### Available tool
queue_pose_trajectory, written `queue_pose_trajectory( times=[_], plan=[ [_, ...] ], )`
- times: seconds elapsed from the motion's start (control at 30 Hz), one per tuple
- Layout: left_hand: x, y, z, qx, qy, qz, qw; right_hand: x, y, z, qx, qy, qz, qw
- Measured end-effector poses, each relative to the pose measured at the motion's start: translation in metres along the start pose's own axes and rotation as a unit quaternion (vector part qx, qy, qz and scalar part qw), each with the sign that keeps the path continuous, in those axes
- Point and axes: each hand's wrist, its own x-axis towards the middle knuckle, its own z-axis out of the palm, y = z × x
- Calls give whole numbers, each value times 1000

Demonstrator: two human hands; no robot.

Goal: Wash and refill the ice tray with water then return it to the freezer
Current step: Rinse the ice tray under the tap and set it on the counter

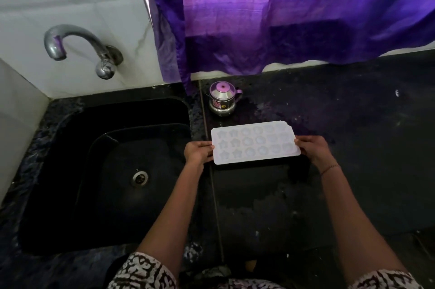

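Two-handed hold on the white ice tray: left hand gripping its left end, right hand gripping the right, over the dark counter, right of the sink, near side of a steel pot

The left sleeve and right sleeve, at the bottom of the frame, have black and white squiggles, and a thin band circles the right wrist.
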Motion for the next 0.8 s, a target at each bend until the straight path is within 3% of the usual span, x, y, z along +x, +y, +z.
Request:
queue_pose_trajectory(
  times=[0.5, 0.7, 0.8],
  plan=[
    [5, -8, 11, -8, 60, -19, 998, 3, -12, -14, -21, -94, 56, 994],
    [9, -10, 10, -9, 54, -23, 998, 6, -19, -12, -121, -33, 12, 992],
    [18, -8, 8, 44, 55, -10, 997, -5, -30, -3, -286, 22, -82, 954]
  ],
)
